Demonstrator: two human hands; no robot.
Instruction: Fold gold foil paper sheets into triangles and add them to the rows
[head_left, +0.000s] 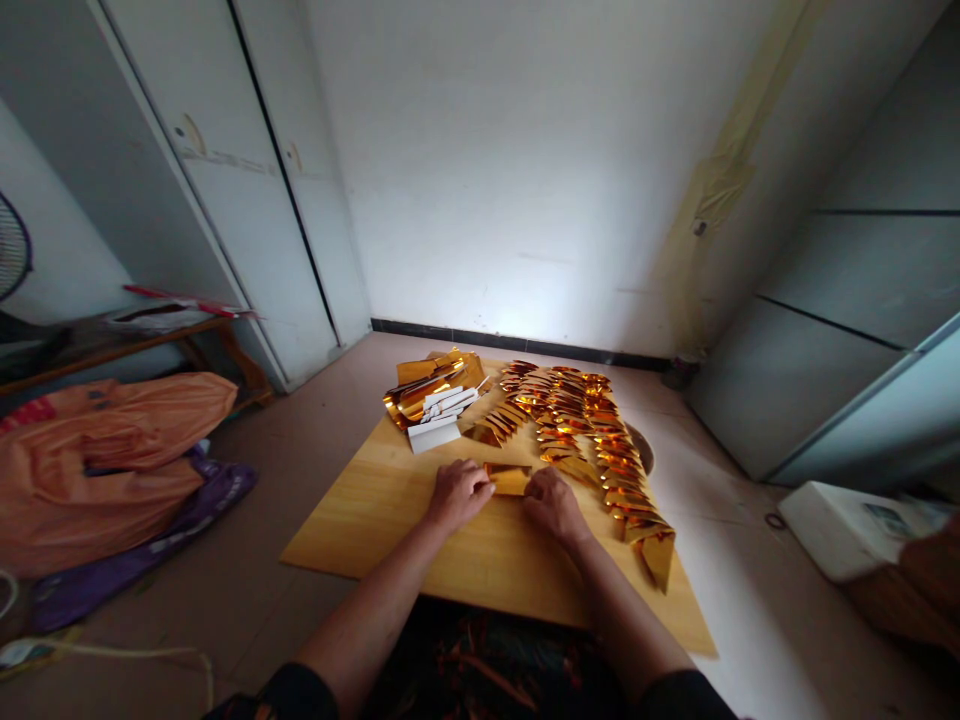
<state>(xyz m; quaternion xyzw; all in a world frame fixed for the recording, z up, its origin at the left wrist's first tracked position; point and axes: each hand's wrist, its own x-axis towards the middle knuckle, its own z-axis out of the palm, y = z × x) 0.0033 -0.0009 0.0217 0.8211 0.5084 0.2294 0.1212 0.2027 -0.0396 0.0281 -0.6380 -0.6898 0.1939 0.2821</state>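
Lying on tiled floor [750, 560]: wooden board [390, 520], white walls [510, 170].

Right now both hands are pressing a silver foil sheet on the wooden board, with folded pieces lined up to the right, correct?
Not quite: the foil sheet is gold, not silver, as the head view shows. Both the left hand and right hand do press it on the wooden board, with folded pieces to the right.

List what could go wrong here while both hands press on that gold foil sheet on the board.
1. The long row of folded gold pieces lies right beside the right hand; a stray wrist could scatter it.
2. The gold foil sheet, pinched between left hand and right, might crease crookedly.
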